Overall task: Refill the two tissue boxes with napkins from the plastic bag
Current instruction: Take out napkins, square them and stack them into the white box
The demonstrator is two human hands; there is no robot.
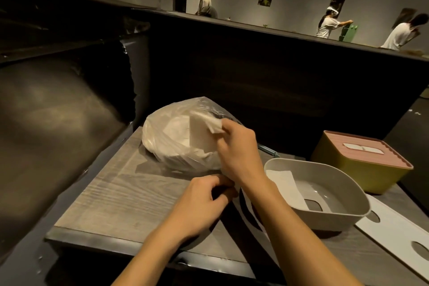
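Meanwhile, left hand pinches the plastic bag mouth steady at 6 o'clock; right hand grasps napkins for extraction.

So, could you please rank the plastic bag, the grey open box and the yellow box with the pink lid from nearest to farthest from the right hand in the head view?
From the right hand:
1. Plastic bag, touching it, to its left; the hand pinches a napkin at the bag's mouth.
2. Grey open box, lower right.
3. Yellow box with pink lid, far right.
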